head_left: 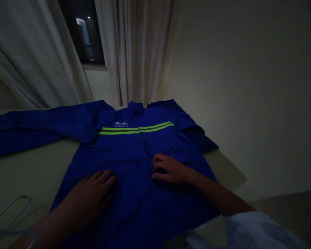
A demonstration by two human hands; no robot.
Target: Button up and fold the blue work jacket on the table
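Note:
A blue long-sleeved work jacket [124,148] lies spread face up, with a lime-and-grey reflective band across its chest and a small white print above the band. My left hand [98,186] rests on the lower front at the left, palm down, its fingers lightly bent and holding nothing that I can see. Beside the front closure, my right hand [168,168] touches the cloth with curled fingers; a gap shows between thumb and fingertips. One sleeve stretches out to the left, while the other is bent back at the right. Dim light hides the jacket's lower edge.
Under the jacket is a pale table [230,169] with a rounded right corner. A wire hanger [12,218] shows at the lower left, close to my left forearm. Behind stand light curtains [142,48], a dark window [84,34] and a plain wall [248,86].

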